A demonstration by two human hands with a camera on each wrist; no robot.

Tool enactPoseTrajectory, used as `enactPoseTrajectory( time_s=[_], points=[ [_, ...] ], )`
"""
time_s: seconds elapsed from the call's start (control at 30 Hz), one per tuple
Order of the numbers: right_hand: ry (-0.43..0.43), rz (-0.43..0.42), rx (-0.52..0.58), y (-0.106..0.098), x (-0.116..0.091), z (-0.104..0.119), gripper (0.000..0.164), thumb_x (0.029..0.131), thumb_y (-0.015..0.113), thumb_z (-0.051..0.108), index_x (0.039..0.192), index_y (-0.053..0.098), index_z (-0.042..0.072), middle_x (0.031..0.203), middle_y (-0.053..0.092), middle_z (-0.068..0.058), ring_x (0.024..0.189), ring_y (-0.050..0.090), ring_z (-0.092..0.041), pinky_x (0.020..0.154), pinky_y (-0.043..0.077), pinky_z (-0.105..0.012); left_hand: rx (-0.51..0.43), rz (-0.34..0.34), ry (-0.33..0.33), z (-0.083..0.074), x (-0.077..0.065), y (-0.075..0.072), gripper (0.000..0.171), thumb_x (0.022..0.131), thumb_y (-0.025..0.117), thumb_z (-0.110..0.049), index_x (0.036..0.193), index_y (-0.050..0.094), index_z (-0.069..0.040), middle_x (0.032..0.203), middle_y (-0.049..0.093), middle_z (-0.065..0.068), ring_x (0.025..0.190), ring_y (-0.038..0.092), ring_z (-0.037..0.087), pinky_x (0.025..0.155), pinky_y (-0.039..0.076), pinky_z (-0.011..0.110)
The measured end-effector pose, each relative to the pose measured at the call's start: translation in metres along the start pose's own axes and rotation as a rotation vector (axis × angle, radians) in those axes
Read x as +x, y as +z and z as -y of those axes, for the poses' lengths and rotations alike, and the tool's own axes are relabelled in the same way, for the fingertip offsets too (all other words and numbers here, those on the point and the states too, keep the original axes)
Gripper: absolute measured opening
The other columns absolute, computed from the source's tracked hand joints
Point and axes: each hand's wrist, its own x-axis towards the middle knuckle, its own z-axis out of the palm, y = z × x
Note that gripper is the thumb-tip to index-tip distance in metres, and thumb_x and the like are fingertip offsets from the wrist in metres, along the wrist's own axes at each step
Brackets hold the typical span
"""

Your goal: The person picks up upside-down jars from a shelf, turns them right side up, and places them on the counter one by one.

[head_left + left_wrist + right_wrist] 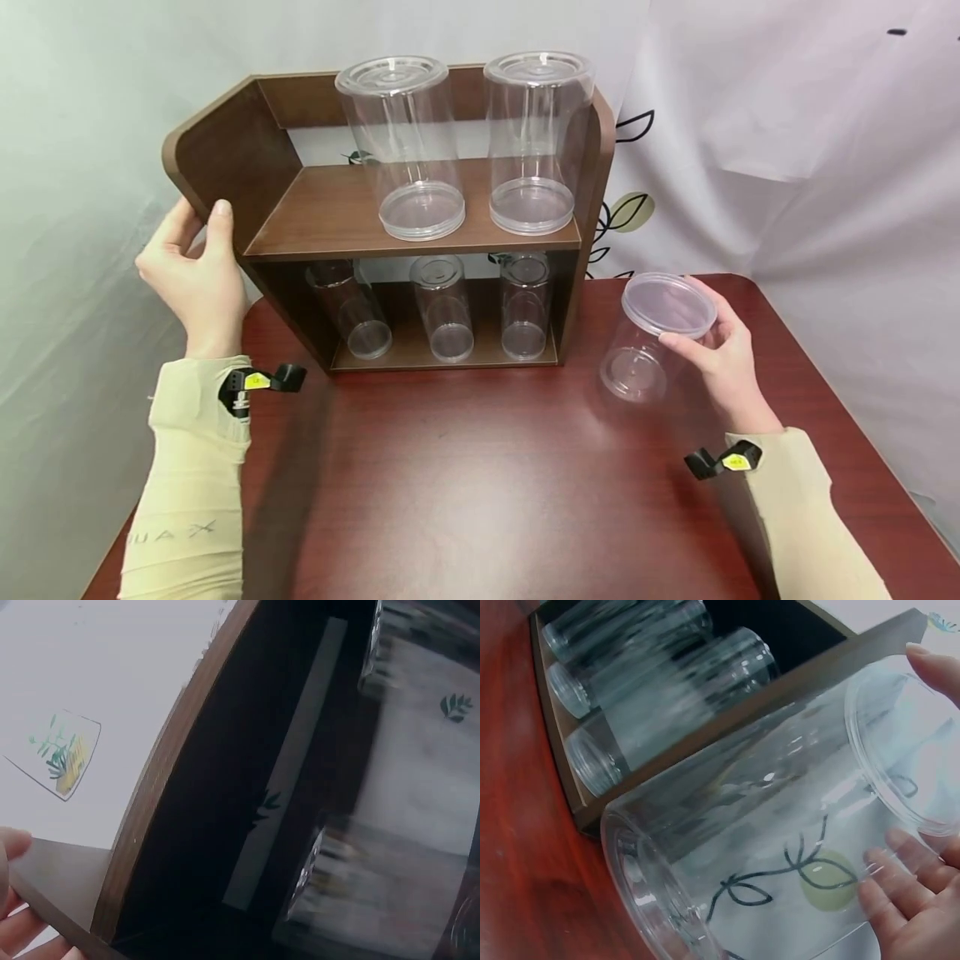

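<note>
A small brown wooden shelf point(420, 250) with two tiers stands on the table, and my left hand point(197, 271) grips the edge of its left side panel point(232, 150). In the left wrist view, the fingers point(30, 930) wrap the panel's edge. To the right of the shelf, my right hand point(716, 354) holds a clear plastic jar point(637, 358) around its upper end, thumb at the front of the lid point(670, 304). The right wrist view shows fingers spread along the jar's transparent wall. Two large clear jars point(408, 142) point(536, 137) stand side by side on the upper tier.
On the lower tier stand three narrower clear jars point(360, 308) point(442, 308) point(525, 308). The dark red table point(480, 467) extends in front, its right edge beyond my right arm. Behind hangs a pale cloth point(750, 108) with a printed leaf pattern.
</note>
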Motion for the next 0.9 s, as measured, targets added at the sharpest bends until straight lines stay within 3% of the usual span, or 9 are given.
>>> enactPoseTrajectory(
  time_s=[0.2,0.4,0.53,0.7,0.9],
  points=[
    [-0.003,-0.053,-0.021,0.000,0.021,-0.006,0.072,0.077,0.068,-0.026,0.143,0.052,-0.002,0.135,0.056,-0.018,0.117,0.055,-0.028,0.096,0.049,-0.023,0.061,-0.020,-0.003,0.006,0.006,-0.004,0.020,0.092,0.075,-0.013,0.112,0.080,-0.017,0.110,0.075,0.003,0.098,0.070,0.011,0.091,0.053,0.022],
    [0.081,-0.093,-0.089,0.000,0.046,-0.017,0.078,0.079,0.077,-0.017,0.147,0.046,0.002,0.136,0.055,-0.014,0.118,0.055,-0.021,0.098,0.047,-0.020,0.121,-0.001,0.027,0.007,0.007,-0.005,0.021,0.092,0.076,-0.017,0.113,0.080,-0.019,0.110,0.076,0.002,0.096,0.070,0.008,0.091,0.053,0.021],
    [0.133,-0.105,-0.178,-0.001,0.063,-0.029,0.084,0.077,0.084,-0.007,0.149,0.041,0.006,0.136,0.054,-0.010,0.119,0.056,-0.019,0.095,0.047,-0.017,0.136,0.002,0.030,0.006,0.007,-0.006,0.021,0.092,0.076,-0.018,0.113,0.080,-0.019,0.109,0.076,0.002,0.093,0.070,0.008,0.090,0.053,0.021],
    [0.165,-0.118,-0.305,0.002,0.081,-0.045,0.086,0.078,0.087,0.002,0.147,0.038,0.009,0.141,0.050,-0.013,0.124,0.053,-0.026,0.094,0.047,-0.018,0.143,0.013,0.027,0.005,0.006,-0.007,0.021,0.092,0.076,-0.018,0.113,0.080,-0.020,0.109,0.076,0.002,0.092,0.070,0.007,0.089,0.053,0.020],
    [0.198,-0.099,-0.457,0.010,0.095,-0.053,0.090,0.080,0.087,0.014,0.148,0.030,0.004,0.143,0.042,-0.013,0.127,0.050,-0.028,0.102,0.044,-0.025,0.182,0.025,0.034,0.007,0.007,-0.010,0.022,0.093,0.075,-0.021,0.115,0.080,-0.021,0.111,0.075,0.000,0.094,0.071,0.006,0.090,0.053,0.020]
  ],
)
